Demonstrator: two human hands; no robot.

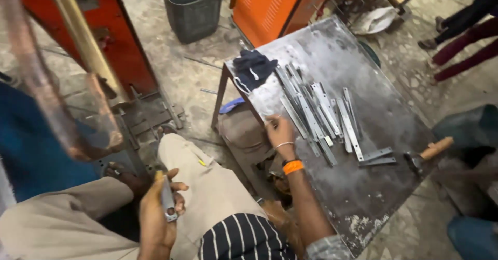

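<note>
Two hands work apart here. The left hand (158, 208) hangs low over the person's lap, its fingers curled round a short grey metal bracket (167, 202) that stands upright in the grip. The right hand (279, 130) reaches to the near edge of the metal desk (363, 197), fingers drawn together at the end of a flat strip in the pile of metal strips (321, 117); whether it pinches that strip or only touches it I cannot tell. The pile lies fanned across the middle of the desk. A dark cloth (252, 68) sits at the far corner, just beside the strips. A hammer (428, 153) with a wooden handle lies at the desk's right edge, apart from the pile. A grey bin (193, 8) stands on the floor beyond.
</note>
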